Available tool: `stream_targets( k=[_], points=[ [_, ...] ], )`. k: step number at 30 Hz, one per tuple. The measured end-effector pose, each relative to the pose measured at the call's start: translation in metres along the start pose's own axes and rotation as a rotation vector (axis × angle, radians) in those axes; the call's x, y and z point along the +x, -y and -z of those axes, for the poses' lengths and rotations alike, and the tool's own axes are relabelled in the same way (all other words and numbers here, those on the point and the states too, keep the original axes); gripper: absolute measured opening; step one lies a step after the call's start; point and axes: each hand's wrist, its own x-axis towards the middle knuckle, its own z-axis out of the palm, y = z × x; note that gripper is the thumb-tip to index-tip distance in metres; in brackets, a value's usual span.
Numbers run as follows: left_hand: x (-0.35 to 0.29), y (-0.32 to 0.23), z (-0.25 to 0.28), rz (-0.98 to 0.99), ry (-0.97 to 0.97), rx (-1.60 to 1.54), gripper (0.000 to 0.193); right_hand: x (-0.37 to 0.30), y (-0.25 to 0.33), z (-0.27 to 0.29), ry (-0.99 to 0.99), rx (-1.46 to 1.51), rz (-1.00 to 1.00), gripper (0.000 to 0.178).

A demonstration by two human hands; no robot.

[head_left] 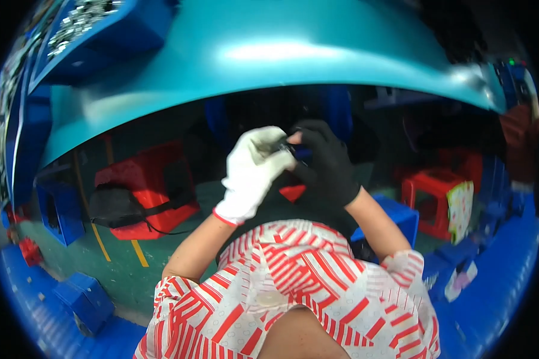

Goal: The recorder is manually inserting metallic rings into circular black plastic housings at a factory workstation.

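My left hand (pixel 251 167), in a white glove, is closed with its fingers curled round a small dark piece (pixel 286 145). Facing it, my right hand (pixel 329 158) wears a black glove with a bare fingertip showing, and its fingers pinch at the same piece. Both hands meet in front of my body, just short of the teal tabletop's near edge. Fingers and shadow cover most of the piece, so its kind cannot be made out.
The teal tabletop (pixel 269 66) curves across ahead. A blue bin (pixel 132 30) of small metal parts stands on it at far left. Red stools (pixel 147 179) are on both sides, a black bag (pixel 115 203) on the left one. Blue crates (pixel 61 209) stand on the green floor.
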Motion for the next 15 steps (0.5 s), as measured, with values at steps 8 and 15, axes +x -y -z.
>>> stream_targets(
  k=[8,15],
  points=[
    [-0.008,-0.003,-0.001,-0.382,0.156,0.447,0.032,-0.022,-0.031,0.001,0.112,-0.064,0.057,0.035],
    [-0.012,-0.021,0.005,-0.179,0.114,0.685,0.037,-0.013,-0.029,-0.020,0.096,-0.194,0.050,0.025]
  ],
)
